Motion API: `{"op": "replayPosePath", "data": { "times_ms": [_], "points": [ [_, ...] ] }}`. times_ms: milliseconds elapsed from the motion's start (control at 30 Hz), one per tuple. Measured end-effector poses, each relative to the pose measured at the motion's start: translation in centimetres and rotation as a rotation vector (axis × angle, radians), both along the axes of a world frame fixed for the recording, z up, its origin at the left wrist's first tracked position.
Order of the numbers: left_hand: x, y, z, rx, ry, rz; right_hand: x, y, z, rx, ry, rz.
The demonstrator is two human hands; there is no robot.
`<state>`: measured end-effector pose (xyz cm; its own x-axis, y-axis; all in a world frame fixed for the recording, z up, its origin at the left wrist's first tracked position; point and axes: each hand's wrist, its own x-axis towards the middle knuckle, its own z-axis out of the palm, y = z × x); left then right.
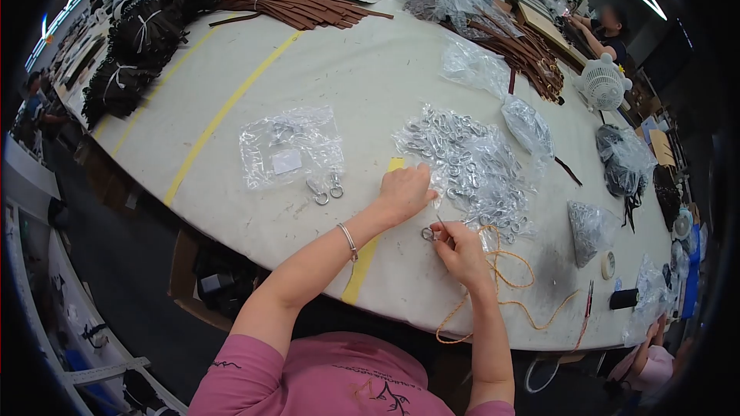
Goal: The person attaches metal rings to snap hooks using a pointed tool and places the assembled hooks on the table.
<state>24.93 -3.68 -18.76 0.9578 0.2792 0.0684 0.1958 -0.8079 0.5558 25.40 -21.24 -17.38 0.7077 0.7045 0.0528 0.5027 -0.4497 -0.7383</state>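
Far left of the desk: black bundles, tied with white. Next to them, further right along the far edge, brown strips, also tied. Yellow tape lines run down the surface. Clear bag lies flat, white label in it; two ring-ended pieces just at its near edge, well apart from my fingers.

Then my left hand, back up, fingers curled down at the near-left edge of the wrapped pile. Fingertips mostly hidden; can't tell if they grip anything. Bit of yellow tape shows just beyond the knuckles.

Metal clasp: just right of and nearer me than the left hand, not in the pile. My right hand has it, thumb and fingers closed on it, ring poking out left of the fingertips.

Wrapped pile of shiny metal parts, each in clear plastic, spreads beyond both hands. Orange cord loops on the desk right of my right wrist. Further right: bag of small parts, tape roll, black spool. Behind those, white fan; a co-worker sits past it.
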Motion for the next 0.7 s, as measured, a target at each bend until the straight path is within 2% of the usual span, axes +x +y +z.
{"op": "replayPosePath", "data": {
  "times_ms": [33, 167, 267, 367, 433, 533, 700],
  "points": [
    [0.5, -0.2, -0.5, 0.012, 0.009, -0.01, -0.1, -0.2, 0.0, -0.053, -0.161, 0.073],
    [0.7, -0.2, -1.2, -0.007, 0.027, -0.063, -1.4, 0.1, 1.2, -0.192, -0.335, 0.105],
    [-0.9, 0.9, -0.7, -0.193, -0.189, -0.057, -1.8, 0.7, 1.6, -0.242, -0.38, 0.169],
    [-3.2, 2.3, -0.1, -1.176, -0.123, 0.122, -1.8, 0.8, 1.3, -0.306, -0.364, 0.249],
    [-4.6, 2.5, 0.0, -1.329, -0.137, 0.164, -2.0, 1.1, 1.4, -0.406, -0.336, 0.298],
    [-5.8, 2.0, -0.4, -1.434, -0.158, 0.209, -2.0, 0.7, 0.9, -0.291, -0.305, 0.317],
    [-6.7, 0.6, 0.0, -1.685, -0.141, 0.241, -4.3, -0.1, 0.8, -0.206, -0.385, 0.192]
  ]
}}
